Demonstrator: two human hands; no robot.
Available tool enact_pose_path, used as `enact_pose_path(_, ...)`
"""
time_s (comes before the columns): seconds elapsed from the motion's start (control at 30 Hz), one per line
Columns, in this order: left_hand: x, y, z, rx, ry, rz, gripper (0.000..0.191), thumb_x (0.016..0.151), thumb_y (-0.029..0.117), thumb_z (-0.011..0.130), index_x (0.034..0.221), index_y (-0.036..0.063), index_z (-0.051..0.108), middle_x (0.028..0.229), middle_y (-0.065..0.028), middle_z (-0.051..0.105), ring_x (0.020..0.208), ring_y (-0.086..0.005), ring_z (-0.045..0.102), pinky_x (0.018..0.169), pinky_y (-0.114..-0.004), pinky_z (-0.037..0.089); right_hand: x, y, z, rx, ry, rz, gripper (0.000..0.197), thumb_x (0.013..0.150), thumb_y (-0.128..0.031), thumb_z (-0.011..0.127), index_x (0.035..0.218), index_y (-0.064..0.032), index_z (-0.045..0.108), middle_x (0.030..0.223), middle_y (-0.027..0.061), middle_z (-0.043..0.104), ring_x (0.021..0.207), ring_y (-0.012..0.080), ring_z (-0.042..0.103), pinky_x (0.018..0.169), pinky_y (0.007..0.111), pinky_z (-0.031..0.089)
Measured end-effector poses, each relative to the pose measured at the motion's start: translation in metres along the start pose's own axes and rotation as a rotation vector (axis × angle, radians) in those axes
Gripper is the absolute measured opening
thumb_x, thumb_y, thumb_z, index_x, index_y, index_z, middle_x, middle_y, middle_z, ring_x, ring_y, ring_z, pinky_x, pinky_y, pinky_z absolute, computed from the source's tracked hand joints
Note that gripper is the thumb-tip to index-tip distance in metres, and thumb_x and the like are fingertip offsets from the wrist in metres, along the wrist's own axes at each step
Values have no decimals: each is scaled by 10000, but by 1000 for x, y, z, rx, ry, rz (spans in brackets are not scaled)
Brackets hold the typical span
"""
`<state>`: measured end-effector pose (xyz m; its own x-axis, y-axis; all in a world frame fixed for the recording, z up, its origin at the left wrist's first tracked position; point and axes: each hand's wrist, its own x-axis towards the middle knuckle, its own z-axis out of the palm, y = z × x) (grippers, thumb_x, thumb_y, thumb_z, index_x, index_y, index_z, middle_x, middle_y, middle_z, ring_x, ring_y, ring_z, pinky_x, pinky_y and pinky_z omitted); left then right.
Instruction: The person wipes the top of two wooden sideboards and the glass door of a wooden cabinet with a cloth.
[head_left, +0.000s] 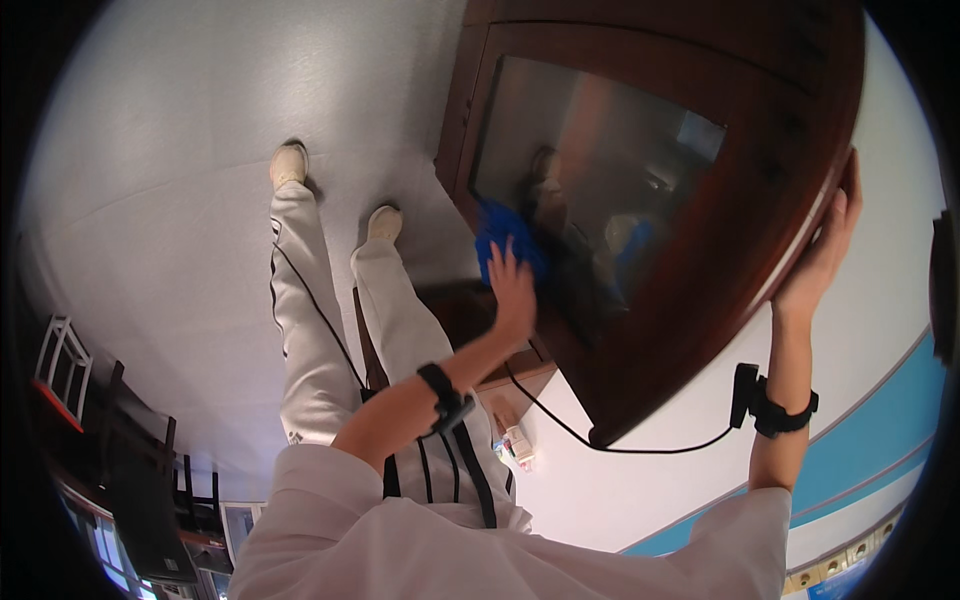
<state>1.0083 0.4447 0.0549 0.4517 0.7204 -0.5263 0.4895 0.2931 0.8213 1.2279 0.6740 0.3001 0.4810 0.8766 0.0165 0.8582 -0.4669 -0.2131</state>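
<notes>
My left hand (514, 289) presses a blue cloth (510, 236) against the lower left part of a glass pane (592, 150), fingers spread over it. A dark brown wooden frame (720, 247) surrounds the pane, like a cabinet door. Reflections show in the glass, among them a blurred figure. Off to the right, my right hand (821, 247) holds the outer edge of the wood, its fingers reaching along the far side. Each wrist wears a black strap with a small device. A black cable (637, 450) runs from the right one towards my waist.
Below the wooden frame stands a lower brown wooden piece (465, 315) beside my leg. A pale bottle (517, 444) is near a white wall (600, 495) with a blue band (847, 465). Grey floor (187, 150) spreads left, with dark chairs (142, 465) and a white-framed stool (64, 367).
</notes>
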Motion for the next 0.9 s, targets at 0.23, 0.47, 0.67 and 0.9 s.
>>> enact_pose_path(0.23, 123, -224, 42, -25, 210, -335, 305, 911, 80, 353, 1098, 0, 581, 1327, -239, 464, 1384, -400, 247, 1121, -513, 207, -2, 20, -10, -184, -70, -499, 458, 1019, -227, 310, 1437, -41, 308, 1461, 140, 339, 1318, 286, 386, 1116, 372, 312)
enact_pose_path(0.47, 43, -134, 62, 208, -20, -245, 354, 905, 35, 294, 1132, -19, 561, 1260, -263, 498, 1330, -394, 313, 1140, -493, 178, 12, -4, 10, 78, 15, -247, 439, 1019, -254, 303, 1370, -16, 418, 1404, 144, 427, 1307, 269, 403, 1104, 332, 291)
enact_pose_path(0.67, -81, 91, 1, -625, -184, -757, 343, 954, 149, 323, 1284, 66, 376, 1366, -179, 389, 1331, -317, 320, 1134, -426, 227, 1, -7, 4, 28, 72, -32, 477, 1016, -302, 309, 1412, -45, 379, 1479, 158, 333, 1383, 297, 287, 1141, 373, 210)
enact_pose_path(0.9, -100, 189, -87, -1214, -249, -1135, 538, 1017, 298, 359, 1490, 193, 124, 1501, -59, 244, 1329, -202, 337, 1126, -333, 293, -13, 1, 12, -81, 134, -23, 481, 1020, -305, 294, 1411, -35, 364, 1489, 186, 309, 1392, 334, 264, 1149, 397, 195)
